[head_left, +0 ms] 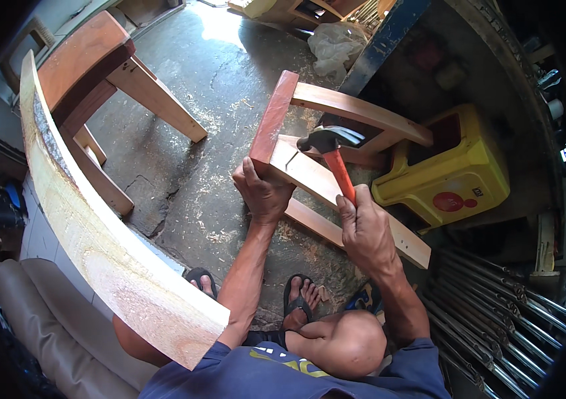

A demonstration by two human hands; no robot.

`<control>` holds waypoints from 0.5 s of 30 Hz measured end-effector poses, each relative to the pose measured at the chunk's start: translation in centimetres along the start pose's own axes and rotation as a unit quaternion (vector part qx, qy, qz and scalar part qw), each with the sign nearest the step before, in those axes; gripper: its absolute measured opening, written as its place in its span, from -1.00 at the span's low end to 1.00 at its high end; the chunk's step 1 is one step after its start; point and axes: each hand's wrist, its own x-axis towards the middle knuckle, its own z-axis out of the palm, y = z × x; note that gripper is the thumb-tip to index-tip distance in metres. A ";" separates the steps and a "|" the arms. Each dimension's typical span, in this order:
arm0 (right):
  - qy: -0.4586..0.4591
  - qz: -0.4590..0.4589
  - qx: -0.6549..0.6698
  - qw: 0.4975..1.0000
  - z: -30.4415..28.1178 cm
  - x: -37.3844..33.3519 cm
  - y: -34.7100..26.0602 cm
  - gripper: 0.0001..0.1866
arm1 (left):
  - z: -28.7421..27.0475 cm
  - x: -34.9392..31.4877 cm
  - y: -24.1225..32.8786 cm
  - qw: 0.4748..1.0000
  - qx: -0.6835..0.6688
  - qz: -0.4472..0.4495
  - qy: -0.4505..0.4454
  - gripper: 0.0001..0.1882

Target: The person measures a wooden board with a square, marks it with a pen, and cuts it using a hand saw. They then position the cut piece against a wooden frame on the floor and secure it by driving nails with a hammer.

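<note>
A small wooden stool point(343, 181) lies on its side, its reddish-brown seat point(276, 116) at the left and pale legs running off to the right. My left hand point(263, 194) is closed around the near end of that seat, fingertips up against its edge. In my right hand point(367, 229) is a claw hammer point(339, 169), gripped by its orange handle. The dark head is over the near leg, beside the seat; whether it touches the wood is unclear. A thin dark nail or mark point(291, 159) shows on that leg close to the seat.
Another wooden stool point(83, 66) stands at the left. A long curved board point(97, 246) crosses the lower left. A yellow plastic stool point(456, 176) lies on its side at the right, above stacked metal tubes point(496, 326). Wood shavings litter the concrete floor point(196, 166).
</note>
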 end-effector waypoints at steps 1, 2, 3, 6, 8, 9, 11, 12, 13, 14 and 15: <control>-0.016 0.027 0.066 0.997 -0.6 0.0 -0.2 -0.77 | -0.3 -0.2 0.1 1.000 -0.001 0.002 0.000 0.38; -0.033 0.047 0.133 0.989 -1.4 0.2 -0.5 -0.76 | -0.6 -0.2 0.1 1.000 0.004 -0.012 -0.016 0.38; -0.038 0.081 0.161 0.983 -2.8 0.3 -1.4 -0.74 | -0.6 0.0 0.1 0.999 0.010 -0.027 -0.031 0.38; 0.067 0.065 0.386 0.918 -4.4 0.1 -2.2 -0.72 | -0.9 0.0 -0.7 1.000 0.022 -0.007 -0.008 0.38; 0.102 0.053 0.423 0.899 -4.6 0.7 -2.5 -0.71 | -0.5 0.0 -0.5 1.000 0.011 -0.002 -0.006 0.39; 0.072 0.057 0.306 0.947 -4.0 0.9 -2.1 -0.70 | -0.3 0.0 -0.4 1.000 0.006 0.002 -0.006 0.39; -0.027 0.095 0.137 0.986 -2.4 1.3 -1.7 -0.70 | -0.2 -0.1 -0.8 1.000 0.011 0.007 0.007 0.38; -0.076 0.063 0.077 0.992 -2.0 1.4 -1.0 -0.71 | 0.0 -0.2 -0.8 1.000 0.012 0.008 0.017 0.38; -0.084 0.062 0.092 0.990 -1.8 1.3 -0.5 -0.70 | -0.1 -0.2 -0.6 1.000 0.012 0.006 0.012 0.37; -0.093 0.061 0.107 0.988 -1.8 1.3 -0.2 -0.69 | 0.0 0.0 -0.4 1.000 0.011 0.006 0.013 0.37; -0.077 0.084 0.136 0.984 -2.1 1.4 0.0 -0.67 | 0.1 0.3 -0.3 1.000 0.008 0.008 0.010 0.38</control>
